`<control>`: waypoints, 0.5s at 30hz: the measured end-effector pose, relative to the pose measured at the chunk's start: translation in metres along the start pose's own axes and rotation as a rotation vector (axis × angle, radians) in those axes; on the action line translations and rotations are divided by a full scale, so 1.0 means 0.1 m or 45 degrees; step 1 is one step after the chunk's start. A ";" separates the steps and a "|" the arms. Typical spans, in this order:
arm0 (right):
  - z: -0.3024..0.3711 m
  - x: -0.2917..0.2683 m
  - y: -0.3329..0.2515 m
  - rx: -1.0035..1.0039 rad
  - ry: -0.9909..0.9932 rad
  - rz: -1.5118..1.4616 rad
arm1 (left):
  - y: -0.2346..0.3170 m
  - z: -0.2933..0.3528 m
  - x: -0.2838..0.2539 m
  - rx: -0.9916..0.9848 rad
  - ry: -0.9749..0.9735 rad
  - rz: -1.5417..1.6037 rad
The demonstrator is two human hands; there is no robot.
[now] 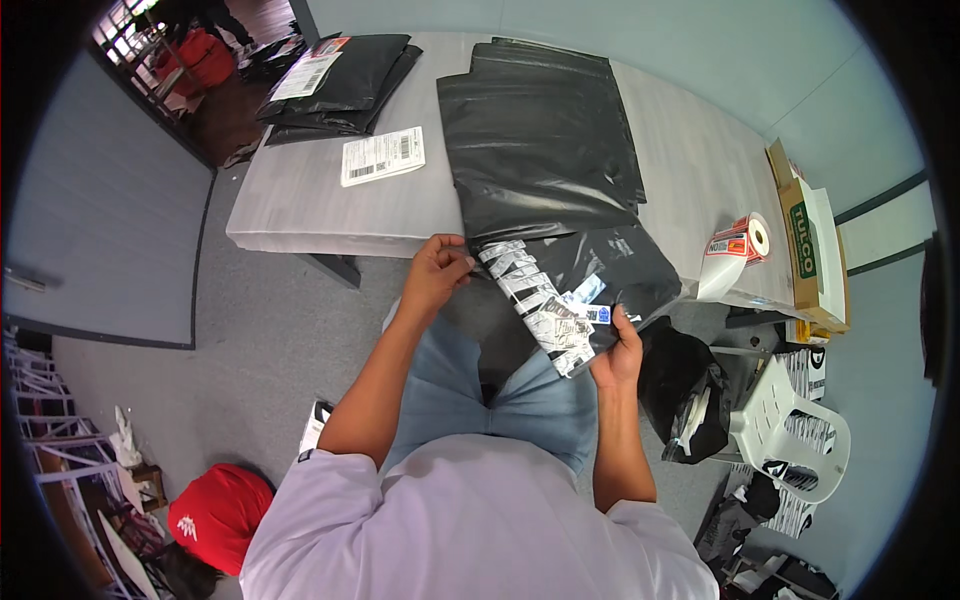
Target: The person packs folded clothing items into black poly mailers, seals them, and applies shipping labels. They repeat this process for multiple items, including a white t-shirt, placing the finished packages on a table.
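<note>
A clear plastic packet (540,308) holds something folded, black with black-and-white print, and carries small labels. My right hand (618,352) grips its near right corner, thumb on top. The packet's far side meets the near edge of a black plastic mailer bag (545,150), lying flat on more such bags; whether any of it is inside I cannot tell. At that bag's near left corner, my left hand (442,275) pinches the black plastic edge between thumb and fingers.
Filled black mailers (345,85) are stacked at the table's far left, near a white barcode label sheet (383,157). To the right are a roll of red-and-white stickers (745,240) and a cardboard box (808,240). A white plastic chair (790,430) stands below, beside a black bag (685,390).
</note>
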State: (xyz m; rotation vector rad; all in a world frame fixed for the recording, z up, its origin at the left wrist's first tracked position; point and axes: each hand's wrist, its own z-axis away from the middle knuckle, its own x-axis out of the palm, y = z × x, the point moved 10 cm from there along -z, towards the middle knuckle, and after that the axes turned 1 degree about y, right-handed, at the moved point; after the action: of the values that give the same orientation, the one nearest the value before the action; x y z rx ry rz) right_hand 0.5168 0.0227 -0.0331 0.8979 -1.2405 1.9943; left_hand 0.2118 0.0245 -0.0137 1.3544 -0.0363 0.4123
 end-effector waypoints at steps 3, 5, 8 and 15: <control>-0.01 0.20 0.07 0.005 -0.058 -0.086 | -0.09 0.08 0.05 0.033 -0.022 -0.001; -0.06 0.17 0.12 -0.029 -0.051 -0.125 | -0.11 0.14 0.09 0.065 -0.056 0.013; -0.08 0.26 0.17 -0.036 -0.052 -0.139 | -0.11 0.19 0.07 0.083 -0.145 0.032; -0.12 0.46 0.52 -0.002 -0.198 -0.040 | -0.31 0.43 0.38 -0.149 -0.071 0.770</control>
State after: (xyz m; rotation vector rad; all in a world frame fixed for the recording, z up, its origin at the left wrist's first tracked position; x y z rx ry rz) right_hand 0.4469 0.0209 -0.0262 1.0820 -1.3037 1.9291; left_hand 0.2658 -0.0111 -0.0235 1.2216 -0.5177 0.8641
